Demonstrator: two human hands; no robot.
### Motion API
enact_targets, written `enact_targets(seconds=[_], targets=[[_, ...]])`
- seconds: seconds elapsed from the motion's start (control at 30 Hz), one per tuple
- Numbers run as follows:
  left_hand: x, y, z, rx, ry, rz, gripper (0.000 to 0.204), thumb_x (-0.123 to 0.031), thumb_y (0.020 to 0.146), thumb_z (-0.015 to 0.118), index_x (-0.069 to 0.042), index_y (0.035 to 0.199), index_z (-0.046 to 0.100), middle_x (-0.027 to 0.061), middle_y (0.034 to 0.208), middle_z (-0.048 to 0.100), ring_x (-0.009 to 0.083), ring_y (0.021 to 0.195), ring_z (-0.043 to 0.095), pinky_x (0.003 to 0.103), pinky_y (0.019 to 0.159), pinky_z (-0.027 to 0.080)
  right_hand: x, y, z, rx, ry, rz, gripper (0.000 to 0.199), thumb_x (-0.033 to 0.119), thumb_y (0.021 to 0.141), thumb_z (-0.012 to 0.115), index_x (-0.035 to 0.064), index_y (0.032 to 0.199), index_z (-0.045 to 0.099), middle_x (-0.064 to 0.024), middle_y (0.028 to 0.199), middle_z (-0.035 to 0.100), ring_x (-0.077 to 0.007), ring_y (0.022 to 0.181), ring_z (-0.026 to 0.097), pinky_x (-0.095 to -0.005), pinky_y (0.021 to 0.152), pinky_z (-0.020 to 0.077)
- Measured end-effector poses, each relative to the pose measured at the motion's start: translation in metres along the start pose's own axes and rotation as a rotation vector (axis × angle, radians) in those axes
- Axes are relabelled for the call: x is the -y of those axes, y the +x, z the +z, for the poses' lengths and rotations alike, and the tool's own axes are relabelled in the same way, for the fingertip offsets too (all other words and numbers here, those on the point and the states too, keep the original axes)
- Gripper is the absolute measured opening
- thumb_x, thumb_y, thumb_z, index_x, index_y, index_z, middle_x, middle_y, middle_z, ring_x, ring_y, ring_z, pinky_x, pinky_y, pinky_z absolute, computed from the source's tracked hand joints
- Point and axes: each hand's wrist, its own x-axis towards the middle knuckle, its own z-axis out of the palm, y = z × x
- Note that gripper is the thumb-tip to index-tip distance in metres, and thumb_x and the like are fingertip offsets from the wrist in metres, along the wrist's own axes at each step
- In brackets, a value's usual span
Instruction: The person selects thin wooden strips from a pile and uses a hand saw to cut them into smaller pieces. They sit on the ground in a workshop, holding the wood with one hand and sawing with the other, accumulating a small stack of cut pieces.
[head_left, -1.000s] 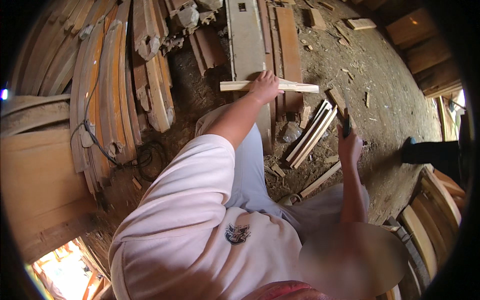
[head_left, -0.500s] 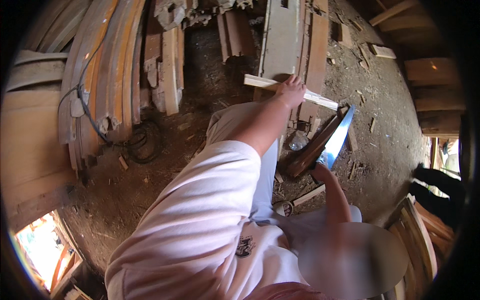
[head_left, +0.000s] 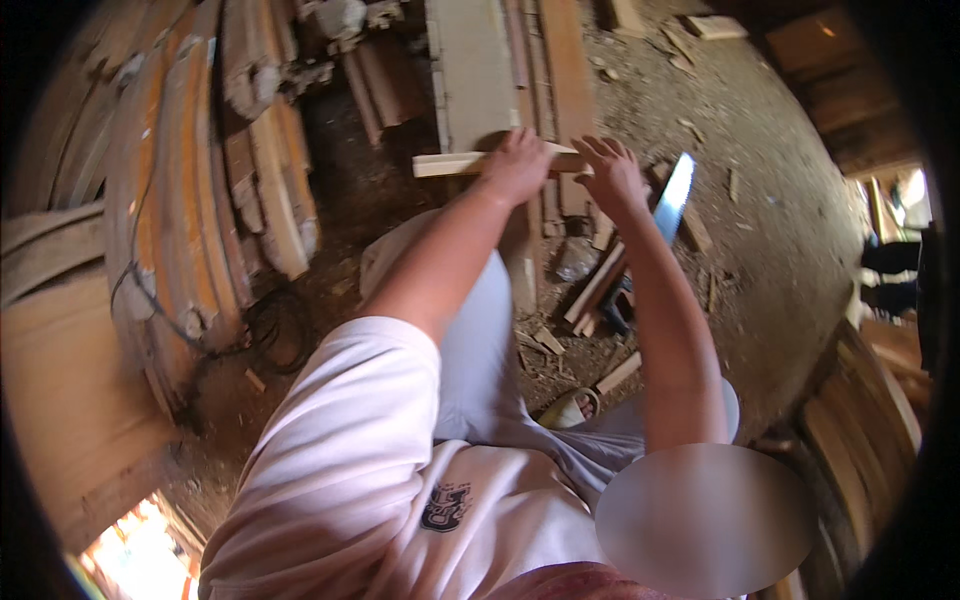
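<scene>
A pale, narrow wooden strip (head_left: 447, 165) lies crosswise over a wide grey board (head_left: 475, 90). My left hand (head_left: 518, 168) is closed over the strip, pressing it against the boards. At the strip's right end is my right hand (head_left: 615, 180), its fingers spread and its thumb apart; whether it touches the wood is hard to make out. A handsaw (head_left: 674, 200) with a shiny blade and dark handle rests on scrap wood to the right, partly behind my right forearm, with no hand on it.
Long weathered planks (head_left: 180, 200) are piled at the left, with a black cable (head_left: 275, 330) beside them. A brown board (head_left: 568, 90) runs alongside the grey one. Offcuts and chips litter the dirt floor (head_left: 770, 250). A person's dark-clothed legs (head_left: 892, 275) show at the far right.
My right hand has let go of the handsaw, which now lies on the scrap wood, and has moved up to the strip's end. My left hand stays on the strip. The view has shifted.
</scene>
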Motion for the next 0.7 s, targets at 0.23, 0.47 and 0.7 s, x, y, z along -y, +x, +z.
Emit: enact_targets(seconds=[0.23, 0.47, 0.7], targets=[[0.005, -0.007, 0.010, -0.137, 0.122, 0.037, 0.030, -0.020, 0.091, 0.057, 0.003, 0.107, 0.066, 0.0188, 0.116, 0.068, 0.0329, 0.122, 0.055, 0.043, 0.113, 0.037, 0.013, 0.020, -0.002, 0.230, 0.137, 0.045, 0.047, 0.017, 0.079, 0.082, 0.0069, 0.124, 0.072, -0.0155, 0.116, 0.074, -0.0358, 0.106, 0.071, -0.0438, 0.092, 0.0565], [0.001, 0.001, 0.020, -0.115, 0.118, -0.012, 0.040, -0.033, 0.091, 0.067, 0.002, 0.108, 0.067, 0.0172, 0.114, 0.069, 0.0320, 0.123, 0.054, 0.044, 0.114, 0.034, -0.014, 0.017, 0.022, 0.174, 0.139, -0.118, 0.030, 0.010, 0.084, 0.073, 0.0032, 0.114, 0.072, -0.0175, 0.106, 0.074, -0.0348, 0.099, 0.072, -0.0441, 0.083, 0.0570], [-0.015, 0.002, -0.022, 0.155, 0.024, -0.077, 0.046, -0.010, 0.087, 0.060, 0.009, 0.129, 0.059, 0.0253, 0.129, 0.060, 0.0419, 0.134, 0.047, 0.048, 0.123, 0.030, 0.010, 0.013, 0.003, 0.181, 0.200, -0.015, 0.032, 0.005, 0.085, 0.062, 0.0203, 0.108, 0.077, -0.0131, 0.097, 0.072, -0.0359, 0.092, 0.070, -0.0437, 0.084, 0.0564]])
